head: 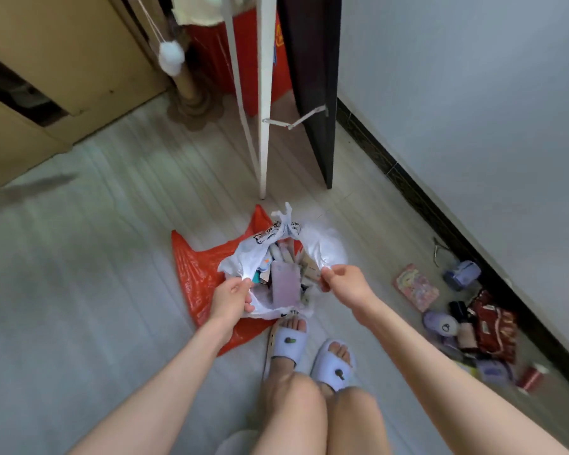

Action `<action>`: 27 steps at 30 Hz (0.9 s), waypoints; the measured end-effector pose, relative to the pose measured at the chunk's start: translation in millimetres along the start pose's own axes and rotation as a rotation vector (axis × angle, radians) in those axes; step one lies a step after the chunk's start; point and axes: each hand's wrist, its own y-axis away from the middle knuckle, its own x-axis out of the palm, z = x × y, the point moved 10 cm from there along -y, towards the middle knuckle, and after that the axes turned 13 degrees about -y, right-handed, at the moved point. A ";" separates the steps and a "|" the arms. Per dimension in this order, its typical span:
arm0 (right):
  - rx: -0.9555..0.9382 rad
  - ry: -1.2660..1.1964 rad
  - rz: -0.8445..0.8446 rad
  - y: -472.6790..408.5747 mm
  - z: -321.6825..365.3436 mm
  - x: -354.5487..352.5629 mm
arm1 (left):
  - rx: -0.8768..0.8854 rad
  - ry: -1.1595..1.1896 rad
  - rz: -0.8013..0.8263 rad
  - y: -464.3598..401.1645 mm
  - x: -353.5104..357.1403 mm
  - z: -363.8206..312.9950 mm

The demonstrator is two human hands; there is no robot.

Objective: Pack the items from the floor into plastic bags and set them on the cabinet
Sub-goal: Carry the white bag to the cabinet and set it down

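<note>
1. At the bottom of the frame are bare knees and two feet in pale lilac slippers [312, 353], planted on a floor [96, 290] of pale, grey-streaked planks with a soft sheen.
2. Just above the feet, the left hand [230, 298] pinches the near-left rim of a white plastic bag [322, 247], fingers curled on the crinkled film; the right hand [344, 280] grips the right rim the same way, and the mouth is pulled wide between them.
3. Inside the bag lies a flat pinkish-mauve rectangle [285, 287] on top of a jumble of small packets too blurred to name.
4. Under the bag, a glossy red plastic bag [197, 277] lies flat and wrinkled on the floor.
5. At the right edge, loose items [473, 326] lie along a dark skirting board [440, 221]: a pink patterned card, lilac bits, dark red cloth, a red can.
6. Further up, a white frame leg [264, 133] and a dark panel [312, 87] stand at centre top.
7. A tan cabinet [46, 60] fills the upper left, and a plain white wall [473, 110] the upper right.
</note>
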 end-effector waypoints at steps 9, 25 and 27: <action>0.060 -0.265 -0.086 109.8 86.7 -26.4 | -0.057 0.047 -0.071 96.9 -117.9 -54.1; -0.182 -0.078 0.399 342.8 197.6 38.8 | 0.182 0.510 -0.100 357.8 -235.0 -90.7; -0.211 -0.095 0.442 365.0 208.0 57.5 | 0.197 0.512 -0.125 378.8 -253.4 -82.5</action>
